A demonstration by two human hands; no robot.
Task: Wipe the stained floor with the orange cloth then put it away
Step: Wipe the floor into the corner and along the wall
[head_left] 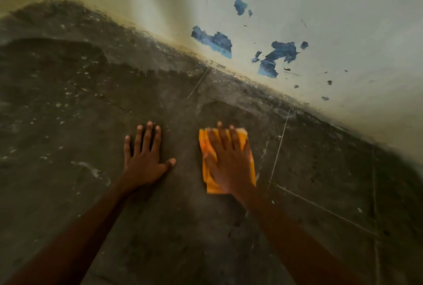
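Observation:
An orange cloth (pixel 207 168) lies folded flat on the dark, stained concrete floor (pixel 91 101). My right hand (pixel 229 161) presses down on it with straight, spread fingers and covers most of it; the cloth's left strip and far corner show around the hand. My left hand (pixel 145 159) rests flat on the bare floor to the left of the cloth, fingers spread, holding nothing. Pale specks and smears dot the floor, thickest toward the left and along the wall's foot.
A pale wall (pixel 320 21) runs diagonally from upper left to right, with blue patches (pixel 274 58) where paint has peeled. Thin scratch lines (pixel 279 145) cross the floor right of the cloth. Floor extends left and toward me.

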